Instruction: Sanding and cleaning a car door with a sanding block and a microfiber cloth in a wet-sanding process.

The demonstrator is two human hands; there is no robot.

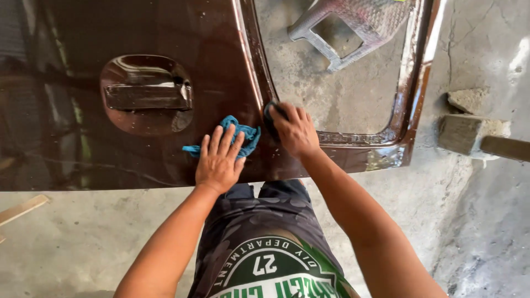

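Observation:
A glossy dark brown car door (pixel 83 149) stands in front of me, with its handle recess (pixel 146 94) at the left and an open window frame (pixel 406 127) at the right. My left hand (pixel 220 160) lies flat on the panel, fingers spread, pressing a blue cloth (pixel 243 135) against it. My right hand (pixel 295 129) is closed around a small black pad (pixel 270 116) held on the wet frame edge beside the window opening.
A grey plastic stool (pixel 353 27) shows through the window opening. Concrete blocks (pixel 466 118) and a wooden piece (pixel 505 148) lie at the right. A wood strip (pixel 22 208) rests on the concrete floor at the left.

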